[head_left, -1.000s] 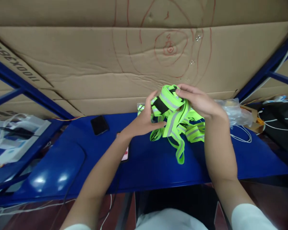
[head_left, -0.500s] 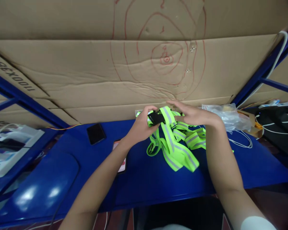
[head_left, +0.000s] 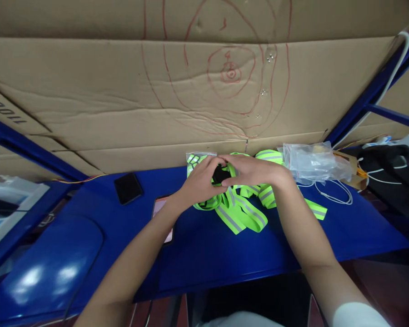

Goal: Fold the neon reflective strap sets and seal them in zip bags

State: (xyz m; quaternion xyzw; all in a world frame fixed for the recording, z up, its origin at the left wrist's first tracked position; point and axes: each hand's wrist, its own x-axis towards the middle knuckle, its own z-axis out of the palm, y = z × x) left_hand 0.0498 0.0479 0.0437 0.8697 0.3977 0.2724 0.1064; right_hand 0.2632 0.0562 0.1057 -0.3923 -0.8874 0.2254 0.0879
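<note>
A fluorescent yellow-green reflective strap [head_left: 243, 213] with grey stripes lies in loose loops on the blue table. My left hand [head_left: 202, 181] is closed around its black part [head_left: 221, 175], which looks like a buckle. From the other side, my right hand [head_left: 247, 170] curls its thumb and fingers over the same black part and the webbing. The fingertips of both hands almost meet, and they hide much of the buckle. Just behind my left hand is a clear plastic bag [head_left: 192, 159] with yellow-green pieces showing in it.
On the blue table [head_left: 204, 263], a black phone [head_left: 128, 188] and a phone with a lit screen [head_left: 169, 236] lie to the left. Plastic bags [head_left: 310, 161] and a white cable [head_left: 341, 193] are at right. A cardboard panel [head_left: 105, 122] with red rings stands behind.
My right hand has come in from the right and closed on the strap at the buckle. The raised strap end has dropped lower, and the view has shifted slightly.
</note>
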